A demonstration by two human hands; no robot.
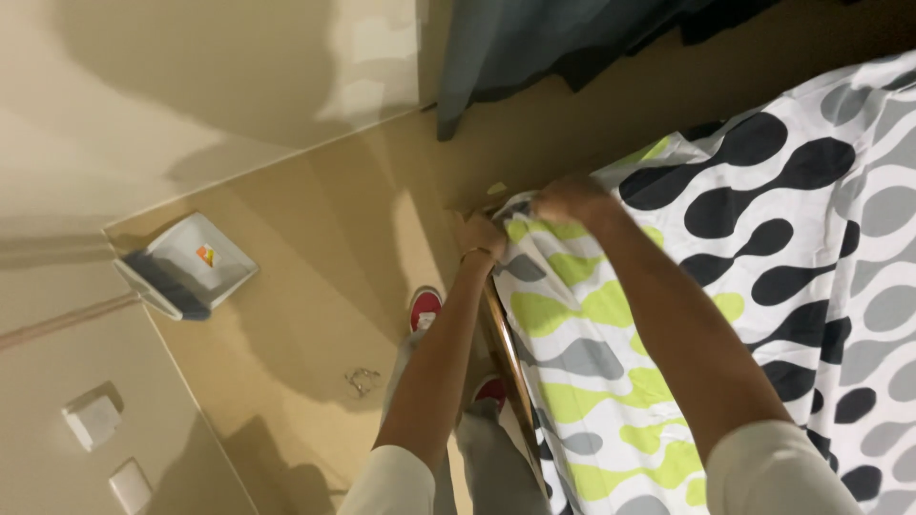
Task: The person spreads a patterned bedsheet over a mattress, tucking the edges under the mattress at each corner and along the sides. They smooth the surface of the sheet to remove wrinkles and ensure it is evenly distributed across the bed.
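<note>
1. Currently, left hand grips the corner of the blob-patterned bedsheet at the bed's edge, fingers closed on the fabric.
2. Right hand pinches the same corner from above.
3. Wooden bed rail runs below the left wrist.
4. Dustpan lies on the floor, well apart.

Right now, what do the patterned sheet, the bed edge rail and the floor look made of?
Patterned sheet: woven fabric, matte; it creases and bunches where the left hand and right hand grip it. Bed edge rail: probably varnished wood, brown with a slight sheen; metal can't be ruled out. Floor: smooth, glossy beige, likely tile or vinyl; it shows soft reflections.
</note>
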